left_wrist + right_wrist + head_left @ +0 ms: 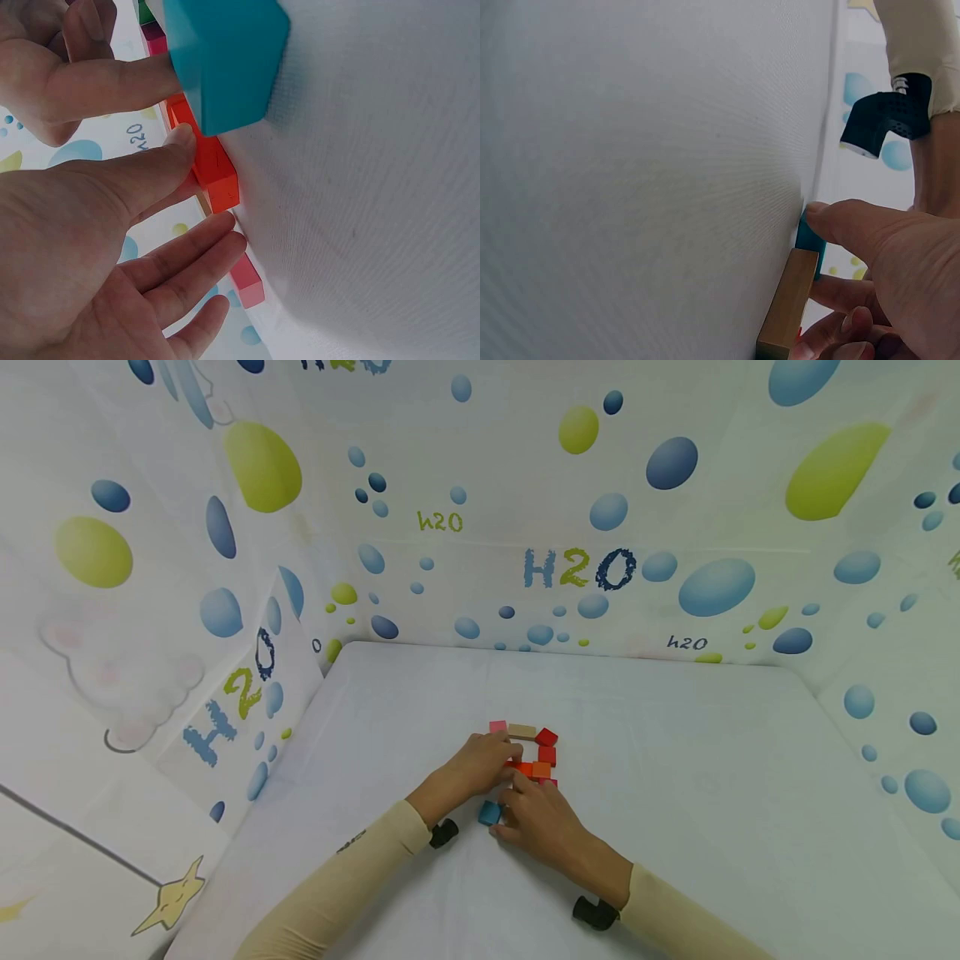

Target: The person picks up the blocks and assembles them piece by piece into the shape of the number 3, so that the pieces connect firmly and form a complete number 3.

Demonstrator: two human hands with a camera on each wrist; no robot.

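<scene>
My left hand [483, 764] pinches a red-orange block [214, 176] between thumb and index finger, its other fingers spread beside a pink block [247, 281]. Lower in the head view, the right hand [543, 822] holds a teal block [490, 812] between thumb and index finger. That teal block [810, 238] shows partly behind the thumb in the right wrist view, with a wooden block [789, 304] close by. Orange [542, 770] and red [547, 756] blocks lie just beyond the right fingertips. Both hands cover parts of the block group.
A pale wooden block [522, 732] and a red angular block [547, 737] line the far side of the group, next to a pink block [498, 727]. White cloth [712, 793] covers the table. A printed curtain [495, 468] rises behind. Black wrist cameras [595, 913] hang under the forearms.
</scene>
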